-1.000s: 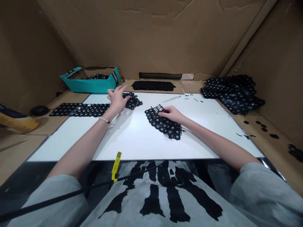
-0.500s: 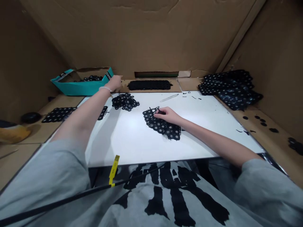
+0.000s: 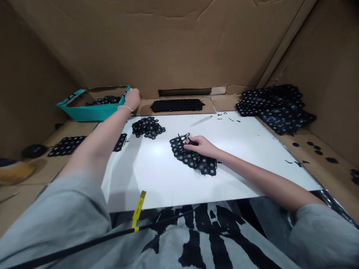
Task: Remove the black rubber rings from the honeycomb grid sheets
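Reaching far out, the left hand point(image 3: 132, 99) sits at the near right corner of the teal open-topped cardboard box point(image 3: 92, 110), fingers curled over its rim; whether they pinch anything I cannot tell, since the hand hides the fingertips. Just past those fingers, inside the box, lies a heap of loose black rubber rings point(image 3: 103, 100), so the box looks like the collecting bin, parked at the far left edge where an outstretched arm can get to it w/o crossing the work area.

The right hand point(image 3: 202, 145) presses down on a black perforated rubber sheet of joined rings point(image 3: 193, 157), fingers bent and closed on the sheet's upper edge, thumb and forefinger tips at the corner nearest the board's middle. That grip probably pins the sheet flat on the white smooth work board point(image 3: 157, 175) (a slick surface, so it would slide otherwise) and keeps it ready while the other arm is away.

Between the two hands, left of the right fingertips, sits a small pile of separated black rings point(image 3: 148, 127). Under the left forearm lies a long strip of the same ringed sheet point(image 3: 67, 145), partly hidden. Well right of the right hand, a stack of untouched black ringed sheets point(image 3: 276, 106) rests on the cardboard, approx. an arm's reach away.
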The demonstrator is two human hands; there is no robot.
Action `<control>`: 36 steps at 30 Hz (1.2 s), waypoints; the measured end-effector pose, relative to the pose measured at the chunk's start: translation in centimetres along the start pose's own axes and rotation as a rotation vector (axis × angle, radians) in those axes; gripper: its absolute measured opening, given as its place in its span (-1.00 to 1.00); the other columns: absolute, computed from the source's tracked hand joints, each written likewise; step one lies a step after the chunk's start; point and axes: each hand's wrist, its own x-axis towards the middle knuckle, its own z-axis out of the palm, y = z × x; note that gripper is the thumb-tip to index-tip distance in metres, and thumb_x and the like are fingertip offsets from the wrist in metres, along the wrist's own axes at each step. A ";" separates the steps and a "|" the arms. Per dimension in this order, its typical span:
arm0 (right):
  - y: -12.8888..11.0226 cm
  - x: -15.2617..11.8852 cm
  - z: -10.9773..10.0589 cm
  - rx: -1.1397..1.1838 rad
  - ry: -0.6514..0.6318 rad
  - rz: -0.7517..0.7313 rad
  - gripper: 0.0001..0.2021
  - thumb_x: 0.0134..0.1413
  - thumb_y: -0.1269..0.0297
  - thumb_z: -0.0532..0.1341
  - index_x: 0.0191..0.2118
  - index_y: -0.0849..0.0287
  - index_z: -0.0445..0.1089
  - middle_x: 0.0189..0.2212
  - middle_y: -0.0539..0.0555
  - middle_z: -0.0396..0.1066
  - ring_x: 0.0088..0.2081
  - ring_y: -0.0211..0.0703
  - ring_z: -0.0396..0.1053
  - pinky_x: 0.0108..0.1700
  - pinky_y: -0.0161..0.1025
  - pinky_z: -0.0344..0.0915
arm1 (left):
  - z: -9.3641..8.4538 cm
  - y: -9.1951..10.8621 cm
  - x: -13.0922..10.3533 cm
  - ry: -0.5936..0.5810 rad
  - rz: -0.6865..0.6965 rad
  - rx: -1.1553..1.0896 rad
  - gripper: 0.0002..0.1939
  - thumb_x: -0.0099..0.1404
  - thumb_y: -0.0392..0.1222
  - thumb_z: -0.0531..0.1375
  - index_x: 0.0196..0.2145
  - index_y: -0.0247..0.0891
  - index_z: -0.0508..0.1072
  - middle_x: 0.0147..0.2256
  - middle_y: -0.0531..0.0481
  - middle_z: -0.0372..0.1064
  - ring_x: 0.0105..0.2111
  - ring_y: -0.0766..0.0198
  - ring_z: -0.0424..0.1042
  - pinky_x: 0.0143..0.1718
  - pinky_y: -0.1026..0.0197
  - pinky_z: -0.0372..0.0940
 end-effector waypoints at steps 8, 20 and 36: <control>0.3 -0.2 0.2 -0.037 0.019 -0.022 -0.68 0.03 -0.02 0.25 -0.41 0.18 0.46 -0.42 0.03 0.46 -0.31 -0.12 0.33 -0.17 -0.19 0.21 | -1.6 0.8 -12.5 0.135 0.103 -0.075 -0.61 0.29 -0.27 0.04 -0.10 -0.33 0.62 -0.09 -0.21 0.55 -0.05 -0.05 0.47 0.01 0.08 0.29; -0.1 -0.3 0.1 -0.024 -0.017 0.038 -0.70 0.05 0.02 0.24 -0.39 0.18 0.45 -0.42 0.02 0.44 -0.30 -0.12 0.34 -0.16 -0.19 0.20 | -0.9 -5.2 -13.7 0.021 -0.056 0.105 -0.55 0.28 -0.27 0.04 0.05 -0.33 0.53 0.03 -0.30 0.48 0.02 -0.16 0.43 -0.02 0.02 0.29; 0.2 -0.2 0.0 -0.044 -0.002 0.015 -0.69 0.04 0.01 0.23 -0.37 0.18 0.47 -0.38 0.03 0.47 -0.28 -0.11 0.35 -0.14 -0.19 0.19 | 1.0 -3.0 -13.3 0.257 0.007 -0.299 -0.66 0.25 -0.20 0.09 -0.17 -0.32 0.62 -0.17 -0.16 0.59 -0.16 0.03 0.51 -0.03 0.14 0.31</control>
